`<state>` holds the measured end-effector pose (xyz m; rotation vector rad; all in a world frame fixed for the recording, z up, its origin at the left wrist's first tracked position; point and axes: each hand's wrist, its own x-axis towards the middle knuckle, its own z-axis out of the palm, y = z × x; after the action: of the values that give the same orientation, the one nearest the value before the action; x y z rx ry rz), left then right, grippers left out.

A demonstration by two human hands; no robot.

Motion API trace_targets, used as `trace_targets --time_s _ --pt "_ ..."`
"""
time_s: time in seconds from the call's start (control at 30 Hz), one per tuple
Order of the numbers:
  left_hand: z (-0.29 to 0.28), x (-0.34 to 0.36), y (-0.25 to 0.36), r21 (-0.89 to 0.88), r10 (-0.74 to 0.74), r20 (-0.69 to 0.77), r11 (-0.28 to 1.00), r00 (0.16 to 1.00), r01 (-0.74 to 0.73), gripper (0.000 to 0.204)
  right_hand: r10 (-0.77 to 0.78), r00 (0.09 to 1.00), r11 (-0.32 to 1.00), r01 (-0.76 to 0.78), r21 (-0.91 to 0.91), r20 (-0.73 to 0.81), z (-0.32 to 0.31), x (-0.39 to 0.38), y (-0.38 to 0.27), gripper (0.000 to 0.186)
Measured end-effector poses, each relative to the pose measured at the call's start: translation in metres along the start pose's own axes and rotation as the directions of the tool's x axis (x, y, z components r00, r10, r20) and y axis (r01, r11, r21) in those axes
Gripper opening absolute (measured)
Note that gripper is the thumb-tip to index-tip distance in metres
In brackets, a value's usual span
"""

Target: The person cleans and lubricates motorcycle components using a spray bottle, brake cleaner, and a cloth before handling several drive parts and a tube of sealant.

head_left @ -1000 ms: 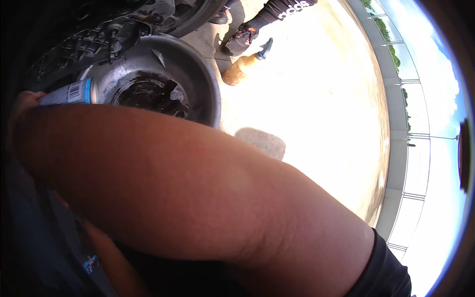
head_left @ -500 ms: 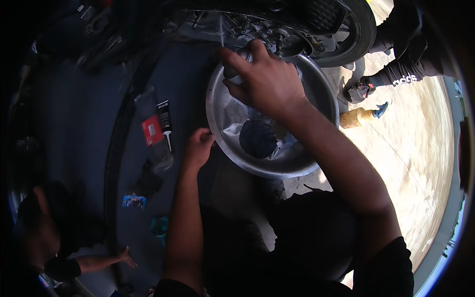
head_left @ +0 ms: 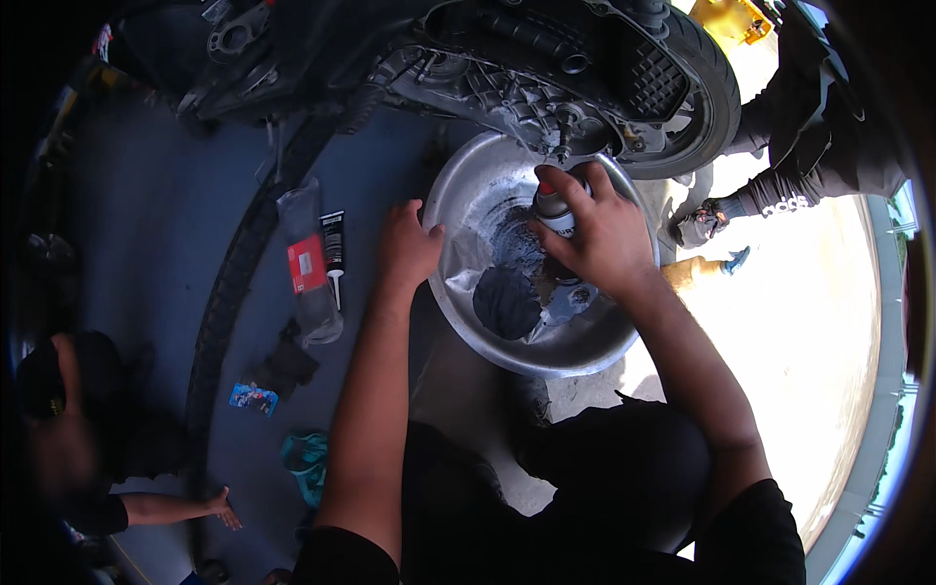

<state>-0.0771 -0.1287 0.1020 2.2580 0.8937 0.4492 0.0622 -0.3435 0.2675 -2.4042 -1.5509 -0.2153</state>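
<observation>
My right hand [head_left: 609, 239] is wrapped round a spray can [head_left: 558, 213] with a red nozzle, held over a wide metal basin [head_left: 458, 336]. Greyish wet liquid and a dark round lump [head_left: 507, 302], which I cannot identify, lie in the basin on crumpled, silvery sheeting. At the basin's left rim is my left hand [head_left: 409, 244], thumb and fingers apart, holding nothing; whether it touches the rim I cannot tell. Just beyond the basin stands a motorcycle's exposed engine casing [head_left: 517, 102], with a shaft sticking out above the basin.
The motorcycle's rear tyre [head_left: 717, 88] is at the far right. On the mat lie a clear plastic bag with a red label [head_left: 306, 263], a black tube [head_left: 333, 249] and a teal cloth [head_left: 307, 463]. Another person's hand [head_left: 226, 509] shows lower left; someone's shoe [head_left: 700, 224] is at right.
My right hand has brought the can down from the engine to over the basin, and the spray jet is gone. My left hand has shifted up along the rim and its fingers have opened.
</observation>
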Motion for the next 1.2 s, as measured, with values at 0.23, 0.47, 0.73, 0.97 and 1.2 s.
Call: trace_targets --time_s 0.23,0.47,0.73,0.97,1.2 --pt "0.033 0.017 -0.014 -0.180 -0.198 0.056 0.962 0.979 0.205 0.048 -0.094 0.995 0.995 0.093 -0.035 -0.028 0.005 0.008 -0.007 0.064" --pt "0.036 0.025 -0.025 -0.266 -0.202 0.025 0.943 0.979 0.202 0.038 -0.137 0.991 0.984 0.136 -0.113 -0.002 0.002 0.013 -0.006 0.063" --pt "0.045 0.032 -0.039 -0.337 -0.249 0.030 0.909 0.968 0.245 0.034 -0.145 0.987 0.982 0.135 -0.131 -0.070 -0.007 0.011 0.003 0.061" --pt "0.045 0.033 -0.036 -0.378 -0.272 0.059 0.884 0.960 0.274 0.030 -0.233 0.972 0.963 0.228 -0.143 -0.020 0.000 0.005 -0.011 0.061" --pt "0.046 0.035 -0.040 -0.471 -0.275 0.044 0.842 0.960 0.263 0.032 -0.245 0.969 0.967 0.243 -0.077 -0.020 -0.003 0.009 -0.016 0.060"
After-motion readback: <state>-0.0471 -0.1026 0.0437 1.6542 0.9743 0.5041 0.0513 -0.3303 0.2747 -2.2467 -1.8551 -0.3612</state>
